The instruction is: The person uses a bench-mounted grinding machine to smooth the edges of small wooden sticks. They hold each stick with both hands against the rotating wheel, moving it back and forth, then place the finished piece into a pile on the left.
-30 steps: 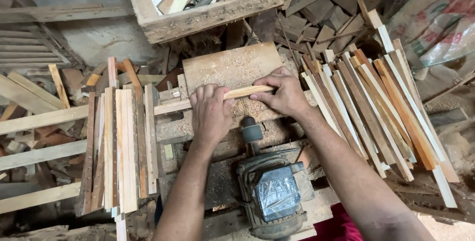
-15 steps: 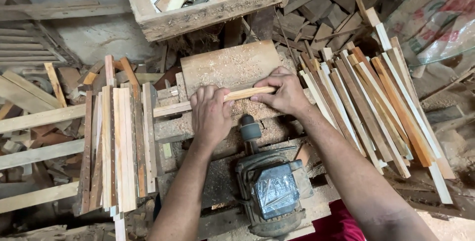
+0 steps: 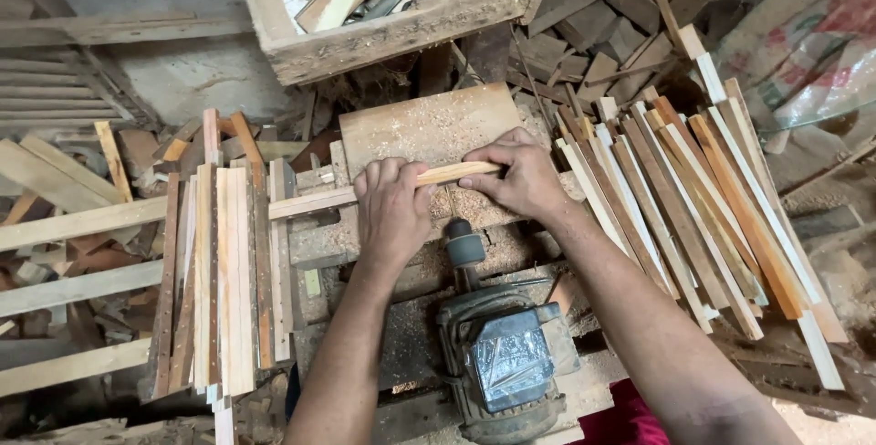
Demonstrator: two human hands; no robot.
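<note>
A thin pale wooden strip (image 3: 319, 198) lies across a sawdust-covered wooden board (image 3: 429, 121), running left to right. My left hand (image 3: 391, 212) grips the strip near its middle, fingers curled over it. My right hand (image 3: 520, 176) pinches the strip's right end, pressing it on the board. Just below both hands a grey electric motor (image 3: 502, 363) with a short shaft and chuck (image 3: 464, 249) points up toward the strip.
A row of trimmed strips (image 3: 224, 272) lies to the left, and a fan of longer reddish and pale strips (image 3: 721, 217) to the right. A wooden crate with tools (image 3: 392, 7) sits beyond the board. A printed sack (image 3: 812, 52) lies far right.
Both hands stay on the strip; the strip has slid slightly left across the board. The view has shifted a little.
</note>
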